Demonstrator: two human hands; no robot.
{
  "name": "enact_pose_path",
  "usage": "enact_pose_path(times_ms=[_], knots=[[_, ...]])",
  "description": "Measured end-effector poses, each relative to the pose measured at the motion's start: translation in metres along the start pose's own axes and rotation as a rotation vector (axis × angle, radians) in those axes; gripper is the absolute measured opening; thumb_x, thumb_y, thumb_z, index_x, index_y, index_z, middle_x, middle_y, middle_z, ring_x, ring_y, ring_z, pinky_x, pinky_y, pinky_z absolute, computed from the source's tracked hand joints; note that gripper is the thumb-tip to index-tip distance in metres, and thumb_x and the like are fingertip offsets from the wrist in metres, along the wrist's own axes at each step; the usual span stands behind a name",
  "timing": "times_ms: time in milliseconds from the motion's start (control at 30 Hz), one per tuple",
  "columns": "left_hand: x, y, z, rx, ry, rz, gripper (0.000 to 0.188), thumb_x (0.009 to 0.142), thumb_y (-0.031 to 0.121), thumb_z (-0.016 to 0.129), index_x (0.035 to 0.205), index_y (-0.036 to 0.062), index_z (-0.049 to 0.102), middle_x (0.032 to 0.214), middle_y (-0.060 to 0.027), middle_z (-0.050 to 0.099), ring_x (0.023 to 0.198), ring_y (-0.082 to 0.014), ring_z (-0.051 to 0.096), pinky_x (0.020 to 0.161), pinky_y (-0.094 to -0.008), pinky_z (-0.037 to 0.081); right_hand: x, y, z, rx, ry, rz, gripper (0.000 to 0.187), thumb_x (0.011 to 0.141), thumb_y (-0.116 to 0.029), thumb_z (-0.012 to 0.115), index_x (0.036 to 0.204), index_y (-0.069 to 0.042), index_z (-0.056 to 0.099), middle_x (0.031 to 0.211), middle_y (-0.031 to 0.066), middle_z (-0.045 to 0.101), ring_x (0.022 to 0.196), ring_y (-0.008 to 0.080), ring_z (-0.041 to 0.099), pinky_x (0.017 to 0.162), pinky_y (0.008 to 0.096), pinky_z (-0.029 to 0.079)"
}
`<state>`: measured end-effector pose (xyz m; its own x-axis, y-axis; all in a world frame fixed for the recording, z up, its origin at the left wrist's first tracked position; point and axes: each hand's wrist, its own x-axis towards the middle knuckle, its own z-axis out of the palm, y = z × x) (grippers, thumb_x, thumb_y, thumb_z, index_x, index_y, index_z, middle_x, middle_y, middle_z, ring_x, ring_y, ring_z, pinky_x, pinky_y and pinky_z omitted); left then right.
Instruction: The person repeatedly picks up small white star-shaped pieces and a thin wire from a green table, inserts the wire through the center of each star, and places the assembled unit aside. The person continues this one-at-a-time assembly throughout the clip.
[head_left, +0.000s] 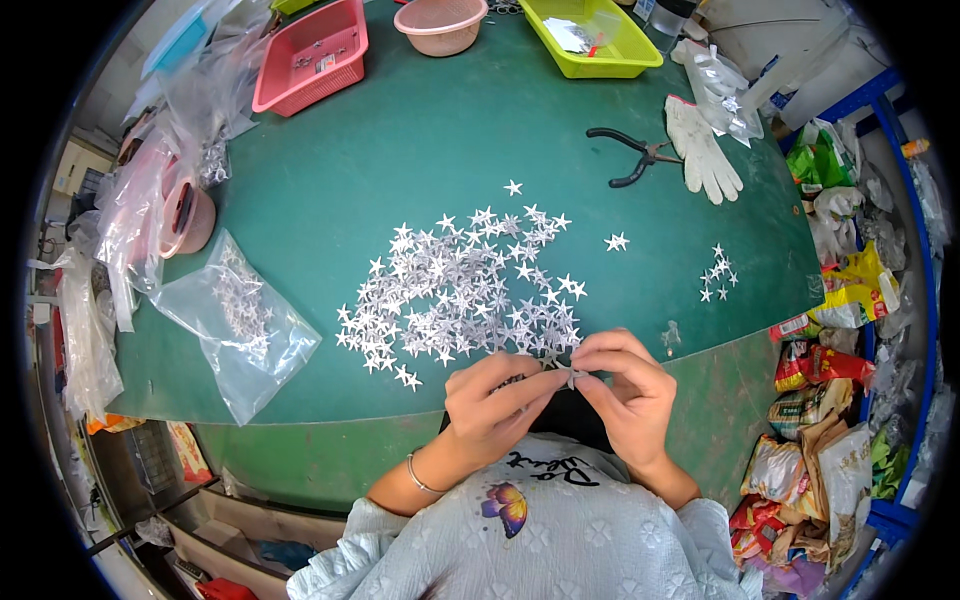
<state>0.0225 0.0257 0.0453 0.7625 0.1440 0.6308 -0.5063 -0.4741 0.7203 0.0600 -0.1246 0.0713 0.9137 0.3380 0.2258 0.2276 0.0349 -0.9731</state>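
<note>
At the near edge of the table, my left hand [500, 400] and my right hand [632, 395] meet fingertip to fingertip. Both pinch a small silvery starfish charm [571, 376] between them. Some small dark metal bits [508, 382] show in the curl of my left fingers; their exact kind is too small to tell. Just beyond my hands spreads a big heap of like starfish charms [450, 285]. A small group of charms [718, 272] lies apart on the right, and a few more [617, 242] sit between that group and the heap.
Black-handled pliers [640, 157] and a white glove [700, 150] lie at far right. A clear bag of charms [240, 310] rests left. Along the back stand a red basket [312, 92], a pink bowl [440, 42] and a yellow-green tray [600, 66]. Packed bags crowd a blue rack [885, 400].
</note>
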Motion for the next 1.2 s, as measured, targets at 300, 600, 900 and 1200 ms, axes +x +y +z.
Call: enact_pose_path(times_ms=[300,600,900,1200], knots=[[0.003,0.008,0.0,-0.059,0.0,0.06,0.031,0.056,-0.003,0.071,0.085,0.0062,0.068,0.069,-0.003,0.055,0.053,-0.0138,0.053,0.043,-0.0229,0.04,-0.003,-0.012,-0.005,-0.069,-0.01,-0.075,0.02,0.066,0.009,0.067,0.085,0.003,0.064,0.09,0.0107,0.06,0.082,0.0205,0.055,0.073,0.0283,0.044],[0.007,0.013,0.002,-0.151,-0.027,0.074,0.028,0.058,-0.007,0.071,0.083,0.0028,0.066,0.069,-0.0061,0.057,0.053,-0.0148,0.055,0.044,-0.0233,0.042,-0.006,-0.021,-0.007,-0.112,0.018,-0.166,0.02,0.063,0.01,0.069,0.081,0.003,0.065,0.089,0.0115,0.06,0.08,0.0205,0.053,0.067,0.0283,0.044],[0.009,0.016,0.008,-0.241,0.008,0.069,0.026,0.06,-0.008,0.071,0.083,0.0026,0.065,0.069,-0.0069,0.058,0.051,-0.0137,0.055,0.042,-0.0228,0.041,-0.01,-0.026,-0.008,-0.12,0.04,-0.185,0.021,0.062,0.011,0.069,0.081,0.003,0.065,0.09,0.0128,0.06,0.081,0.0209,0.052,0.067,0.0281,0.044],[0.01,0.017,0.01,-0.282,0.02,0.106,0.027,0.06,-0.008,0.071,0.083,0.0015,0.064,0.068,-0.0072,0.058,0.05,-0.0143,0.055,0.041,-0.0226,0.042,-0.011,-0.029,-0.009,-0.147,0.06,-0.212,0.023,0.059,0.008,0.072,0.08,0.002,0.065,0.084,0.0105,0.06,0.078,0.0205,0.052,0.066,0.0295,0.042]])
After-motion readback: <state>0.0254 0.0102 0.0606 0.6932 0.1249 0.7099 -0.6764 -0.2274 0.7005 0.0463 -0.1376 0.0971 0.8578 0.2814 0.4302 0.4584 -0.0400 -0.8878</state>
